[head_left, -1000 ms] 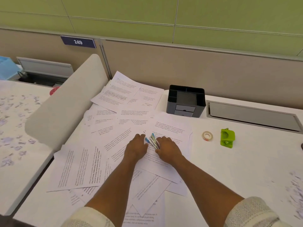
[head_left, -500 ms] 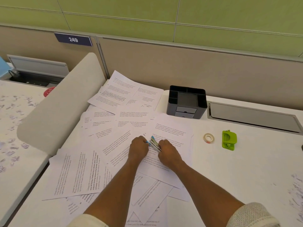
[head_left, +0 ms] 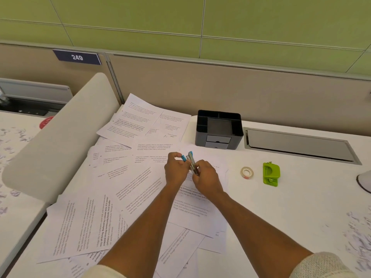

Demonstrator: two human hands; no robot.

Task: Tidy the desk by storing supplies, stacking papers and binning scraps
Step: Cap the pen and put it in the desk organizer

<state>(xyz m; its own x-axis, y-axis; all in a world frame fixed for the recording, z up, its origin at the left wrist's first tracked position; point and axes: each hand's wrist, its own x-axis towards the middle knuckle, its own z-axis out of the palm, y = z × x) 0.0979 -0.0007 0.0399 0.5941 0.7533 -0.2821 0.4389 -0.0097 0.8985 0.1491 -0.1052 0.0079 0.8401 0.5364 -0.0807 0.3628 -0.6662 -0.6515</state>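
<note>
Both hands meet over the scattered printed papers (head_left: 140, 189) in the middle of the white desk (head_left: 291, 213). My left hand (head_left: 175, 170) and my right hand (head_left: 206, 177) together grip a small bundle of pens (head_left: 190, 160) with blue caps, lifted just off the sheets and pointing up and away. A black desk organizer (head_left: 218, 130) with open compartments and small drawers stands behind the hands, against the partition.
A roll of clear tape (head_left: 247, 173) and a green hole punch (head_left: 271, 173) lie to the right. Paper scraps (head_left: 359, 235) litter the right edge. A grey cable hatch (head_left: 299, 145) is set in the desk. A curved white divider (head_left: 60, 137) borders the left.
The hands have closed round the pens that lay on the papers and raised them slightly; the view has shifted a little closer and to the right.
</note>
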